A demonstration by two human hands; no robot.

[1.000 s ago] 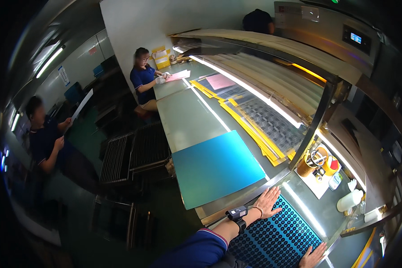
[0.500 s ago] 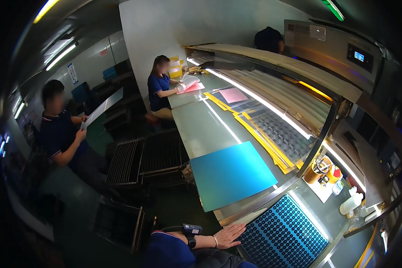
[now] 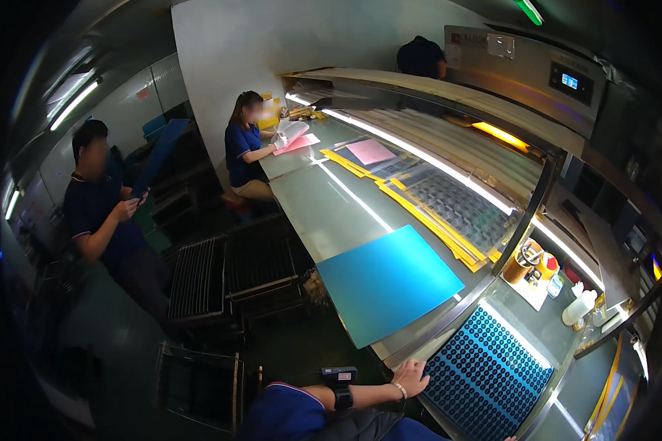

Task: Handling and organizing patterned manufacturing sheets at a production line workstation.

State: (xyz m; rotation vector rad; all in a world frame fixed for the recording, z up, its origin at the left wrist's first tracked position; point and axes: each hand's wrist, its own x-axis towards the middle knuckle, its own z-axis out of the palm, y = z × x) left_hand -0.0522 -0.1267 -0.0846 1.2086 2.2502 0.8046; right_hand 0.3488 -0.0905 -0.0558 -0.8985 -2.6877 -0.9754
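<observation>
A blue panel covered in rows of dark ring-shaped marks (image 3: 489, 373) lies on the worktable in front of me. At its left corner is my left hand (image 3: 410, 378), with its fingers curled closed on the panel's edge. A bracelet and a dark wrist device are on that arm. Only a sliver of my right hand (image 3: 511, 439) shows at the bottom rim, by the panel's near edge; its fingers are hidden. Just beyond lies a plain blue panel (image 3: 390, 283), its near-left edge overhanging the table.
Yellow-edged patterned films (image 3: 449, 202) and a pink sheet (image 3: 370, 151) lie farther along the table. A cup of tools (image 3: 522, 263) and a white bottle (image 3: 579, 307) stand right. A seated person (image 3: 246, 143) handles sheets; another (image 3: 99, 198) holds a panel beside slotted racks (image 3: 198, 275).
My left hand has gone from flat with fingers outstretched to curled at the panel's corner. A sliver of my right hand has appeared. The standing person has tilted their panel upward.
</observation>
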